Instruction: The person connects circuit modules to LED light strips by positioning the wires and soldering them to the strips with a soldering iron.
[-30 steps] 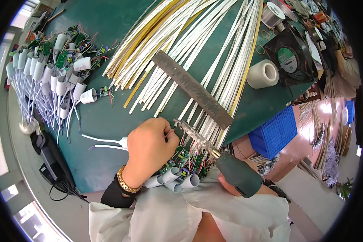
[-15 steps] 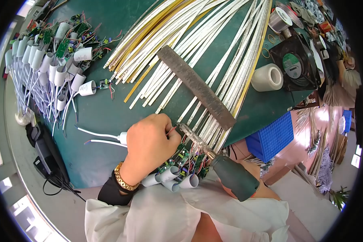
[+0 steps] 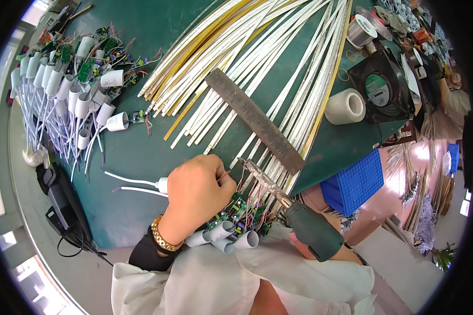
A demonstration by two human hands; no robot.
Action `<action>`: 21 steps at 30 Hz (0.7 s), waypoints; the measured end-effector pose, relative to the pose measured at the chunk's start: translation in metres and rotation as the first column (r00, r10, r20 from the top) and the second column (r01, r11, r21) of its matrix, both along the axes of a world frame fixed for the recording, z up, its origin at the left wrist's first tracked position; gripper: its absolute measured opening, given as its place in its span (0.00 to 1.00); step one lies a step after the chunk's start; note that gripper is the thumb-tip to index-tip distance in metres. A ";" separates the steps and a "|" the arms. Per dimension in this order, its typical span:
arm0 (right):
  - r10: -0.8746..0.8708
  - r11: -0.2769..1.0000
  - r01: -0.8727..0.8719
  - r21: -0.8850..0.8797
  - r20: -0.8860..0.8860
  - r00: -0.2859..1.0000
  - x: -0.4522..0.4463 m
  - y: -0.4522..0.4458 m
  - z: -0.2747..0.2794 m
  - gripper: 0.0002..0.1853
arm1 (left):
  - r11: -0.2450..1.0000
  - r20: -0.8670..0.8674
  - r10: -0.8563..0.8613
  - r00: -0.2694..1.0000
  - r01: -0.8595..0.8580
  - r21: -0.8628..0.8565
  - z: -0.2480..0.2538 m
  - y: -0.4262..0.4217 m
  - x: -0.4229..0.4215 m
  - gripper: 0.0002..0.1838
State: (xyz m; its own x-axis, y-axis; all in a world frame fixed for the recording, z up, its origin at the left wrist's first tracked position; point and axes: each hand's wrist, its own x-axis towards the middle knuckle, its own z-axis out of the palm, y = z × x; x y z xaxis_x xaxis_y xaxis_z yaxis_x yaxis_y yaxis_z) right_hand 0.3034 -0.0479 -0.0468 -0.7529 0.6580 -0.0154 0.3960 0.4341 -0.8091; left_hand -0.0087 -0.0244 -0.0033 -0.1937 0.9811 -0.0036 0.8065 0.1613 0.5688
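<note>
My left hand [image 3: 197, 186] is closed in a pinch, with a thin red wire showing at its fingertips. Under its wrist side pokes out a white plastic cap [image 3: 163, 185] with two white leads. My right hand [image 3: 304, 244], mostly hidden, grips a soldering iron [image 3: 314, 231] by its dark green handle. The iron's tip is close to the left fingertips; contact cannot be made out. Below them lie several circuit boards [image 3: 236, 210] with white caps [image 3: 222, 229]. White LED strips [image 3: 268, 68] fan across the table under a dark metal bar [image 3: 255, 121].
A pile of wired white caps [image 3: 73, 97] lies at left, near a black device [image 3: 63, 197] with cables. At right are a roll of clear tape [image 3: 345, 106], a fan [image 3: 381, 89] and a solder spool [image 3: 361, 31]. A blue crate [image 3: 352, 181] stands beyond the edge. Another person [image 3: 452, 100] sits far right.
The iron has shifted slightly right and its tip stands a little farther from my left fingertips. My left hand has moved little, and the view has tilted slightly.
</note>
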 end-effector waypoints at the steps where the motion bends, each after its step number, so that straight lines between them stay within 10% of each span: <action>1: -0.021 0.998 0.019 -0.058 -0.041 0.999 0.000 0.000 0.001 0.07 | 1.000 -0.012 -0.001 1.000 0.001 0.000 0.000 0.000 0.000 0.05; 21: -0.199 0.966 0.200 0.162 -0.025 0.980 -0.036 -0.001 0.010 0.10 | 1.000 -0.019 0.006 1.000 -0.006 0.006 -0.001 -0.001 -0.001 0.04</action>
